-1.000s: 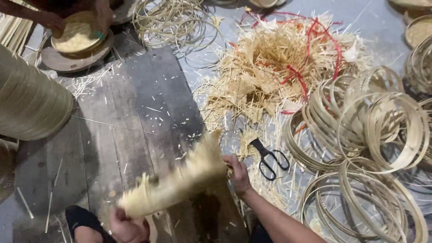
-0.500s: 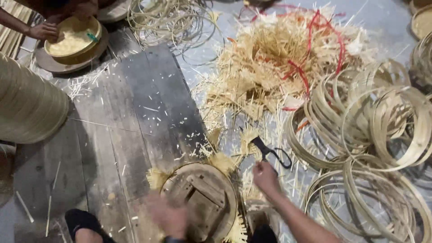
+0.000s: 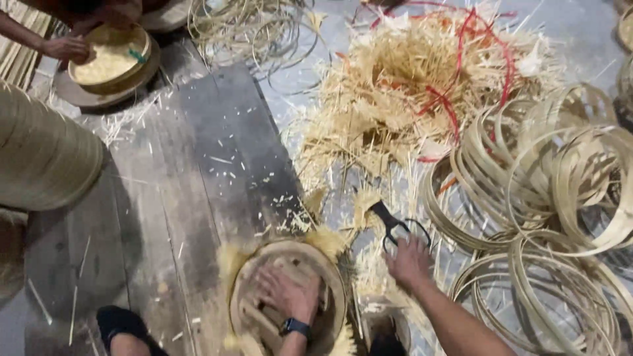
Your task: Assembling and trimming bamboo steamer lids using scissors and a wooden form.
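Observation:
A round woven bamboo basket point(image 3: 315, 256) with a frayed straw fringe lies on the wooden board at the bottom centre. My left hand point(image 3: 289, 294), with a dark watch on the wrist, presses flat inside it, fingers spread. My right hand point(image 3: 409, 262) reaches over the straw-littered floor to the right of the basket. Its fingertips are at the handles of a pair of black scissors point(image 3: 388, 220), without a closed grip.
A big pile of bamboo shavings with red cord point(image 3: 409, 86) lies beyond the scissors. Several bamboo hoops point(image 3: 547, 171) crowd the right side. A stack of round trays point(image 3: 39, 158) stands at left. Another person's hand point(image 3: 66, 47) holds a round basket point(image 3: 109, 62) at top left.
The fringed basket, held up in both hands before, now lies on the board under my left hand. My right hand has let go of it and moved right to the scissors.

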